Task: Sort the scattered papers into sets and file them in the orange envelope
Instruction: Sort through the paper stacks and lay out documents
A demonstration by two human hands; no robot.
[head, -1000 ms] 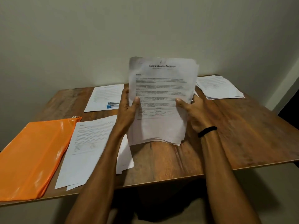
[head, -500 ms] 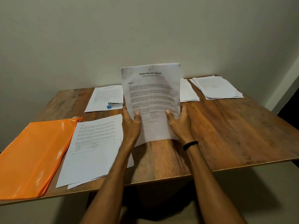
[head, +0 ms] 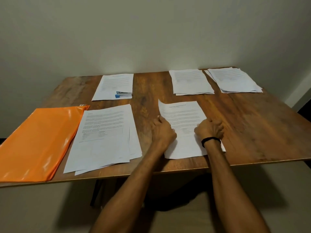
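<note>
A white printed stack of papers [head: 183, 115] lies flat on the brown wooden tabletop [head: 252, 123], near its front edge. The left hand [head: 164, 130] has its grip closed on the stack's left edge, where the far corner curls up. The right hand [head: 209, 130] has its grip pinching the right edge. The glossy orange plastic envelope [head: 38, 140] lies flat at the front left, just beside a larger loose pile of white sheets [head: 106, 135].

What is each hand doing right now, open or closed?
Left hand: closed, gripping the left edge of the paper set.
Right hand: closed, fingers curled on the same set's right edge.
</note>
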